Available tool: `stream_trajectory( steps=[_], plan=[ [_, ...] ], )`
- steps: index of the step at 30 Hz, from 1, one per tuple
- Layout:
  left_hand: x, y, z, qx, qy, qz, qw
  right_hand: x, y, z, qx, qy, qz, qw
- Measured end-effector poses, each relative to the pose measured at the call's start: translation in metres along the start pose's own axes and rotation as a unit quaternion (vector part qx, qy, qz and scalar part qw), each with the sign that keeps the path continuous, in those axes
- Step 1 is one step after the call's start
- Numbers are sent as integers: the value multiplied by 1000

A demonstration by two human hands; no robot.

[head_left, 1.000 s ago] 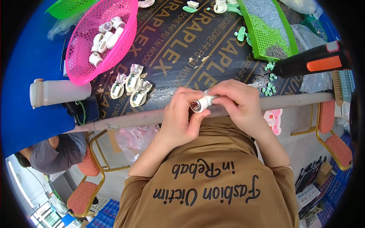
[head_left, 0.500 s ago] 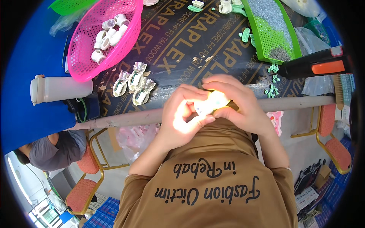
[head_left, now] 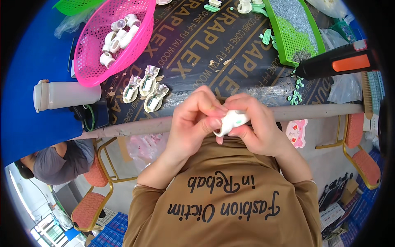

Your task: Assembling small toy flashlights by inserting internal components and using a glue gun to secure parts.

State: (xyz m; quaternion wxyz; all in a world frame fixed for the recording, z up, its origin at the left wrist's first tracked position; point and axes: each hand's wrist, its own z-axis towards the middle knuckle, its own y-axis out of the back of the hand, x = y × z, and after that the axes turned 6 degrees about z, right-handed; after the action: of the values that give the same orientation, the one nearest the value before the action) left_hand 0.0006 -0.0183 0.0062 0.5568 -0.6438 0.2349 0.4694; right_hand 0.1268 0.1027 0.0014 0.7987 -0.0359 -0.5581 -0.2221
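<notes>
Glare on the part a moment ago is gone; both hands sit in nearly the same spot at the desk (head_left: pixel 247 53) edge. Left hand (head_left: pixel 193 123) and right hand (head_left: pixel 253 123) meet over a small white plastic piece (head_left: pixel 231 122) with a green dot, fingers of both closed around it, just above the brown shirt. Three packaged white pieces (head_left: pixel 145 88) lie left of the hands. Pink basket (head_left: pixel 92 66) holds white parts; white bottle (head_left: pixel 66 95) lies sideways further left. Black-orange glue gun (head_left: pixel 337 64) on the right beside green tray (head_left: pixel 294 35).

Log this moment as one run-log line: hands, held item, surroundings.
left hand: pinching white plastic piece | right hand: gripping same piece | position: over table edge | nearby: three packaged parts, pink basket
</notes>
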Motion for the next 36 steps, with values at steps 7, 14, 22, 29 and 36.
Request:
stream_trajectory(
  steps=[7, 14, 22, 29, 36],
  plan=[
    [-3, 2, 6, 14, -40, 126, 991, 11, 9, 2, -9, -66, -5, 998],
    [5, 6, 1, 0, -130, 411, 902, 5, 25, 0, 40, -205, 183, 961],
    [10, 0, 3, -19, -159, 412, 897, -3, 19, -5, -2, -148, 144, 978],
    [5, -4, 6, -30, -157, 411, 898, -6, 20, -4, -4, -141, 199, 970],
    [6, -5, 4, -29, -144, 435, 888, -7, 18, -8, -13, -162, 200, 966]
  ],
)
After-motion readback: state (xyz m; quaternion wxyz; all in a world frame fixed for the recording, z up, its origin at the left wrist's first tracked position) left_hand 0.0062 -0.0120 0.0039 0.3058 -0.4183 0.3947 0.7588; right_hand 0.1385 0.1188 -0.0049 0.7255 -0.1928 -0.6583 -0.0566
